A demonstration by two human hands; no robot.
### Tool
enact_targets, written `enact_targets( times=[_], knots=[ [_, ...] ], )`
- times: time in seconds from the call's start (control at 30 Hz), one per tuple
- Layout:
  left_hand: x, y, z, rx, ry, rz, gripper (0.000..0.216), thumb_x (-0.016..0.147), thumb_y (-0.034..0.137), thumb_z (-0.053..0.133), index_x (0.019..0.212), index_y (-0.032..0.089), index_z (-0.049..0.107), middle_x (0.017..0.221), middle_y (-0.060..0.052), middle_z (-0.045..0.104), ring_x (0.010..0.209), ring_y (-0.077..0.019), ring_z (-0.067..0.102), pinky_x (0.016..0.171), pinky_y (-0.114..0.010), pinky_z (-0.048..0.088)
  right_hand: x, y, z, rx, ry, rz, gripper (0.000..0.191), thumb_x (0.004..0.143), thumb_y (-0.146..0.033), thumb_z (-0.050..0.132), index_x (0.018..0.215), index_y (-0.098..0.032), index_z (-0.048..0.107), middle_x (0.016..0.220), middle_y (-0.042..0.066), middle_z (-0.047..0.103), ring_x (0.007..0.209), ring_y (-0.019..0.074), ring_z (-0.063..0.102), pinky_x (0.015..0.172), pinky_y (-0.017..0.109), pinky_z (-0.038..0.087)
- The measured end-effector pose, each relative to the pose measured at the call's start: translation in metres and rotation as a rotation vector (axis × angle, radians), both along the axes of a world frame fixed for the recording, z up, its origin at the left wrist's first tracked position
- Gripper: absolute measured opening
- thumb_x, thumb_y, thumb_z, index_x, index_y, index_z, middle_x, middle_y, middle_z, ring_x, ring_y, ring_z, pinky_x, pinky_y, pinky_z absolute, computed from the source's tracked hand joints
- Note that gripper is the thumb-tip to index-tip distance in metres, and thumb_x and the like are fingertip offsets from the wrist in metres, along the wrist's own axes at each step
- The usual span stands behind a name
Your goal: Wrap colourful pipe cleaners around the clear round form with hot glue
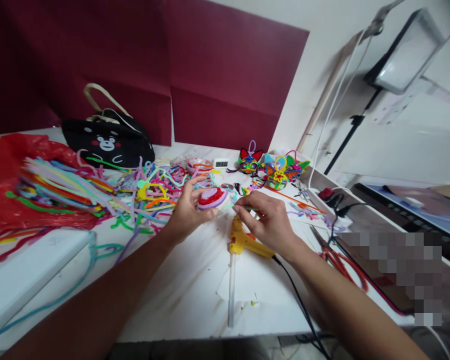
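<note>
My left hand [185, 212] grips a small round piece [212, 198] wound from red, white and lilac pipe cleaners, held just above the white table [180, 285]. My right hand [268, 220] pinches a thin light-green pipe cleaner [237, 205] that runs to the round piece's right edge. A yellow glue gun [242, 241] lies on the table under my right hand, its black cord [296, 295] trailing toward me and a clear glue stick [231, 290] sticking out behind it.
A heap of loose coloured pipe cleaners [82, 187] covers the left of the table on a red plastic bag [11, 155]. A black bear-face bag [108, 142] stands behind. Finished pipe-cleaner figures [279, 172], a small digital timer [221, 163] and red-handled pliers [337, 260] lie right.
</note>
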State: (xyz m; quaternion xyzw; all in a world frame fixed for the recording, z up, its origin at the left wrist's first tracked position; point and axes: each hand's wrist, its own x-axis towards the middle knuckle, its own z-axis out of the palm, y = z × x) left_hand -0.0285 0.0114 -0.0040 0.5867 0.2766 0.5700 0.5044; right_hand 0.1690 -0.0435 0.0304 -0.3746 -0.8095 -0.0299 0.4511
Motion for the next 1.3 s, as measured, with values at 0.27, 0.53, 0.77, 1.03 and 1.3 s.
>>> enact_targets(
  times=[0.27, 0.53, 0.77, 1.03, 1.3],
  knots=[
    [0.0, 0.0, -0.002, 0.021, 0.061, -0.008, 0.08, 0.057, 0.018, 0.084, 0.125, 0.024, 0.043, 0.113, -0.009, 0.067, 0.087, -0.021, 0.07, 0.068, -0.027, 0.056, 0.003, 0.0, -0.002, 0.003, -0.046, -0.026, 0.013, 0.091, -0.019, 0.059, 0.08, -0.019, 0.065, 0.073, 0.003, 0.067, 0.064, 0.0136, 0.059, 0.062, 0.024, 0.042],
    [0.001, 0.002, -0.008, 0.056, 0.076, -0.031, 0.085, 0.058, 0.025, 0.086, 0.13, 0.022, 0.041, 0.116, -0.01, 0.066, 0.098, -0.0247, 0.07, 0.08, -0.031, 0.056, 0.003, 0.002, -0.006, 0.025, -0.06, -0.014, 0.013, 0.091, -0.02, 0.059, 0.079, -0.018, 0.065, 0.07, 0.003, 0.066, 0.064, 0.015, 0.059, 0.06, 0.026, 0.041],
    [-0.001, 0.0, -0.006, 0.036, 0.107, -0.078, 0.09, 0.061, 0.027, 0.086, 0.136, 0.023, 0.037, 0.115, -0.009, 0.065, 0.097, -0.0226, 0.069, 0.08, -0.029, 0.054, 0.002, 0.001, -0.006, 0.007, -0.069, -0.015, 0.012, 0.09, -0.019, 0.06, 0.079, -0.018, 0.065, 0.072, 0.004, 0.066, 0.065, 0.0159, 0.059, 0.061, 0.027, 0.042],
    [0.0, -0.006, 0.0, -0.015, 0.151, -0.104, 0.091, 0.062, 0.032, 0.086, 0.136, 0.022, 0.035, 0.111, -0.009, 0.066, 0.096, -0.0232, 0.068, 0.074, -0.027, 0.054, 0.004, 0.001, -0.005, -0.023, -0.071, -0.035, 0.012, 0.088, -0.018, 0.061, 0.078, -0.016, 0.067, 0.072, 0.005, 0.067, 0.064, 0.0161, 0.058, 0.06, 0.026, 0.041],
    [0.0, -0.001, -0.007, -0.018, 0.156, -0.127, 0.093, 0.06, 0.03, 0.088, 0.136, 0.024, 0.035, 0.112, -0.008, 0.067, 0.099, -0.0257, 0.07, 0.076, -0.029, 0.056, 0.006, 0.001, -0.006, -0.052, -0.112, -0.05, 0.013, 0.088, -0.019, 0.06, 0.078, -0.017, 0.068, 0.074, 0.005, 0.069, 0.066, 0.0167, 0.06, 0.062, 0.027, 0.041]
  ],
)
